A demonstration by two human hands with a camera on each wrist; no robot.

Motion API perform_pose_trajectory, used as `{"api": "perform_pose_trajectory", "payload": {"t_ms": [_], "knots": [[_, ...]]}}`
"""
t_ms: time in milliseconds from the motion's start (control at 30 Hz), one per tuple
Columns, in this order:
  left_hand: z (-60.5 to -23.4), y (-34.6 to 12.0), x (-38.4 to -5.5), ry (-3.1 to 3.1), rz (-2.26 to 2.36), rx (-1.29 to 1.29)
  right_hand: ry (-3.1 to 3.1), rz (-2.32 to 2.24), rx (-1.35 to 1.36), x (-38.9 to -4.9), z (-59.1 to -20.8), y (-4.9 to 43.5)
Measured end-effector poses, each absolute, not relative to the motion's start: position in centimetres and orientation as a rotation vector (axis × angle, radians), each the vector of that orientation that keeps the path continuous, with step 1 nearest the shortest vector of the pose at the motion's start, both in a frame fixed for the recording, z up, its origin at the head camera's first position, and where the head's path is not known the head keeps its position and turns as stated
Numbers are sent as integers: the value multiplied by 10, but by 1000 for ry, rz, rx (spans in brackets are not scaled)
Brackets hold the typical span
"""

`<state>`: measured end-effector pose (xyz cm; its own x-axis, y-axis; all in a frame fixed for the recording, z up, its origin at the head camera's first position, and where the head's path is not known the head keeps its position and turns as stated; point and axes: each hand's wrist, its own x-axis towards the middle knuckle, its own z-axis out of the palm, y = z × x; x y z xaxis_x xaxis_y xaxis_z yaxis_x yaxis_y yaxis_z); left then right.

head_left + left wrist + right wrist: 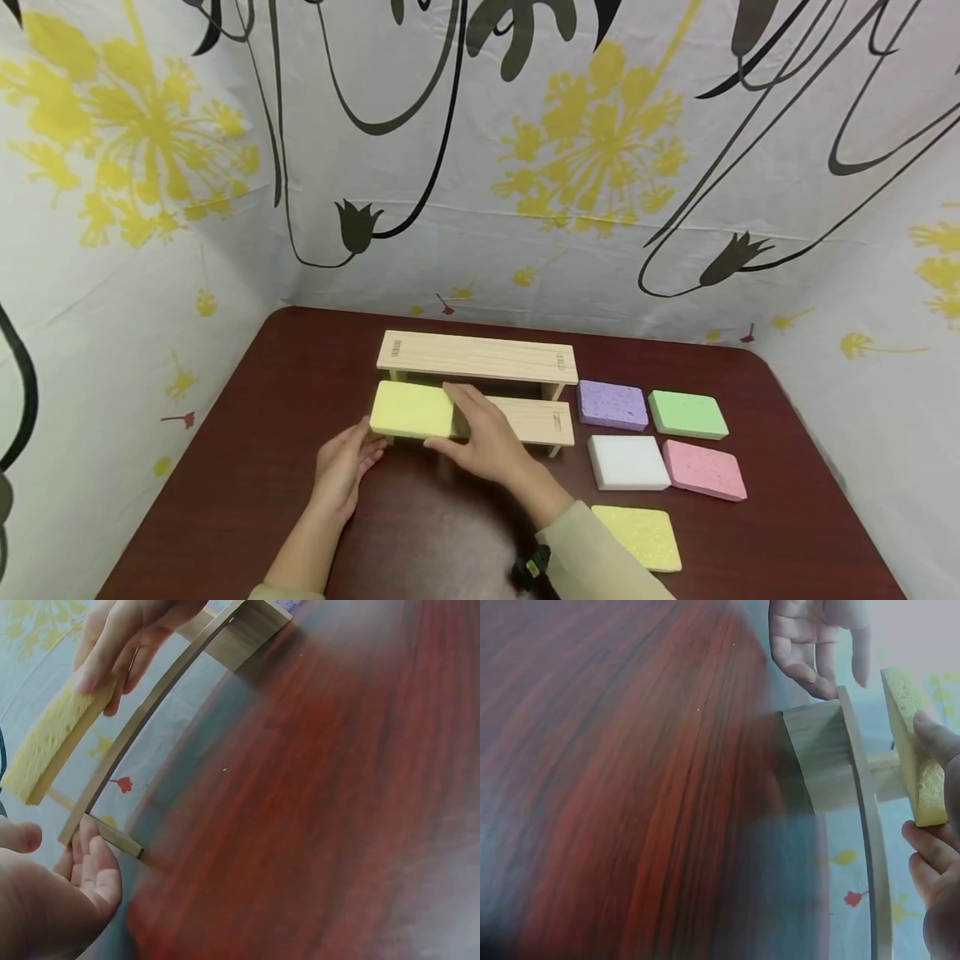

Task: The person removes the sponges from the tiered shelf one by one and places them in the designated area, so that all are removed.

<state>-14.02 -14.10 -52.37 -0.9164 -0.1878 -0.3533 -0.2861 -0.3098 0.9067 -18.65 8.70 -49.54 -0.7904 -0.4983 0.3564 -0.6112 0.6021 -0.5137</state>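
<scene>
My right hand (489,440) pinches a yellow sponge (411,408) by its right end, thumb on the near edge and fingers on the far one. The right wrist view shows this sponge (909,750) held just apart from the front wooden board (531,419), a low stand on short legs. My left hand (339,468) is at the board's left end; its fingertips seem to touch the end by the leg (112,834), and its thumb stands apart. Behind, a second, taller wooden stand (480,357) runs parallel.
Right of the stands lie a purple sponge (612,405), a green sponge (687,415), a white sponge (628,462) and a pink sponge (705,471). Another yellow sponge (641,537) lies nearer, partly behind the right sleeve (600,554). Patterned cloth (450,167) surrounds the dark red table (247,467).
</scene>
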Motion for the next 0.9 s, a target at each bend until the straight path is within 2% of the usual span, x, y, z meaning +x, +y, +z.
{"api": "perform_pose_trajectory", "payload": {"t_ms": [200, 900], "knots": [[-519, -140, -145, 1963, 2277, -638, -2605, 1021, 917, -177, -492, 107], [-515, -145, -148, 1951, 2251, -604, -2447, 1077, 907, -142, -504, 166]]}}
